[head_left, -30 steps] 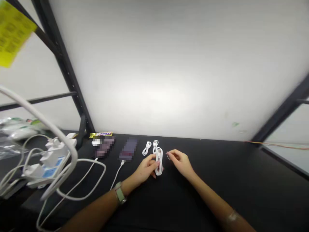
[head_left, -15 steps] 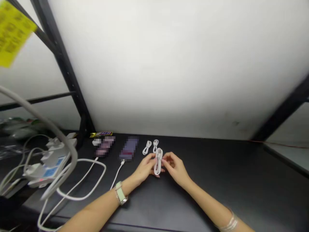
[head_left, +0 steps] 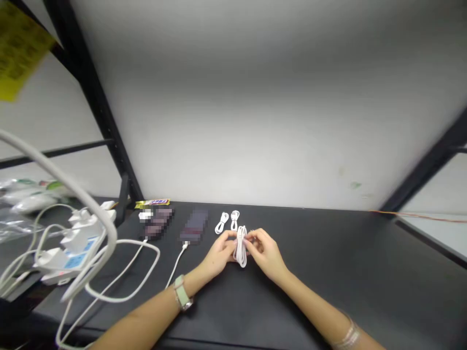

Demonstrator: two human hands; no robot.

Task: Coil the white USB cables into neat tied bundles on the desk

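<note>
A white coiled charging cable [head_left: 240, 250] is pinched between both my hands, held upright over the black tabletop. My left hand [head_left: 218, 255] grips the bundle from its left side, fingers closed. From the other side, the thumb and fingertips of my right hand [head_left: 265, 250] press on it near its upper middle. Just beyond lie two more coiled white cables: one bundle [head_left: 222, 222] slants on the left, and a second bundle [head_left: 235, 220] sits right behind the held one.
Two phones, a dark purple one [head_left: 194, 226] and a pinkish one [head_left: 158, 223], lie plugged into white cables. A white power strip [head_left: 78, 248] with chargers stands at the left, and a thick white cord [head_left: 87, 199] loops in front. A yellow-wrapped packet [head_left: 152, 202] rests by the wall.
The held cable has turned slightly between my fingers, now showing its loops more edge-on. Both hands stay in nearly the same place. The wall looks darker at the top.
</note>
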